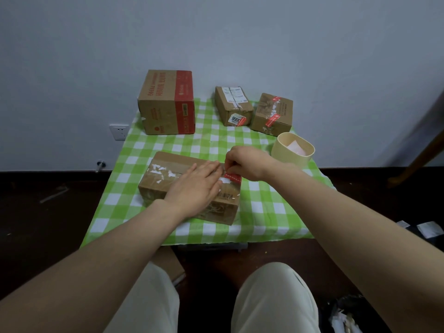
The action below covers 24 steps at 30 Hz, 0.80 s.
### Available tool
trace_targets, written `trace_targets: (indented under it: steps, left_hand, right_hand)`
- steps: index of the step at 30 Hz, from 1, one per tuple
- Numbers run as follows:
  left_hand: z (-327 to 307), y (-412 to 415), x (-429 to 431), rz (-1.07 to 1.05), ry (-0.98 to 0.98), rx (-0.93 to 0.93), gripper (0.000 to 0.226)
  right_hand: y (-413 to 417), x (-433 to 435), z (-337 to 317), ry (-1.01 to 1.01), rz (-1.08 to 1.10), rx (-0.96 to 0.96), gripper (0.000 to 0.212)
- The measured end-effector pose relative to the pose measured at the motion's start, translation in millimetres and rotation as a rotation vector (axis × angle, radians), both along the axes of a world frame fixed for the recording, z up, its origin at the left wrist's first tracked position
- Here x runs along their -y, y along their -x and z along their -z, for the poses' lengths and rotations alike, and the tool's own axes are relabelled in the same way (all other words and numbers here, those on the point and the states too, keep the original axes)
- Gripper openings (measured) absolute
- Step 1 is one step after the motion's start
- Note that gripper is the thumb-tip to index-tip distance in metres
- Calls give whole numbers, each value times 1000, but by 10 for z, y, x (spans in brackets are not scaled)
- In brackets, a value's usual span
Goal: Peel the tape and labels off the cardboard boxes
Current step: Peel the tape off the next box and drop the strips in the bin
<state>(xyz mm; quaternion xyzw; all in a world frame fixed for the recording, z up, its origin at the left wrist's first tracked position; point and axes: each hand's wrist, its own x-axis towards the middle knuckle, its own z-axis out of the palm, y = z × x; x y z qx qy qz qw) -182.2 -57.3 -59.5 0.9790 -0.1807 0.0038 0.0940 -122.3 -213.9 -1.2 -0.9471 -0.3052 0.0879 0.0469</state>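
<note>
Your left hand [197, 186] lies flat on the box [165, 181], fingers straight, box at the desk's [264, 212] 6 o'clock. Your right hand's [247, 162] fingers pinch the tape [223, 166] at the box's 2 o'clock corner.

We can read only one thing for sure: a white sticker [236, 119] on the front of the middle box [224, 107] carries big dark digits, roughly "9000" – the last digit is unclear. Red print on the large box [165, 102], white characters on the red label [232, 176] and the barcode [225, 195] on the near box [168, 181] are too small for us to read.
</note>
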Motion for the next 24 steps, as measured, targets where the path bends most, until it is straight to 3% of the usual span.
trace_targets:
  steps: [24]
  left_hand:
    - [-15,4,-4,3,-12,-14,52]
  right_hand:
    - [-1,98,49,-83,-17,-29,18]
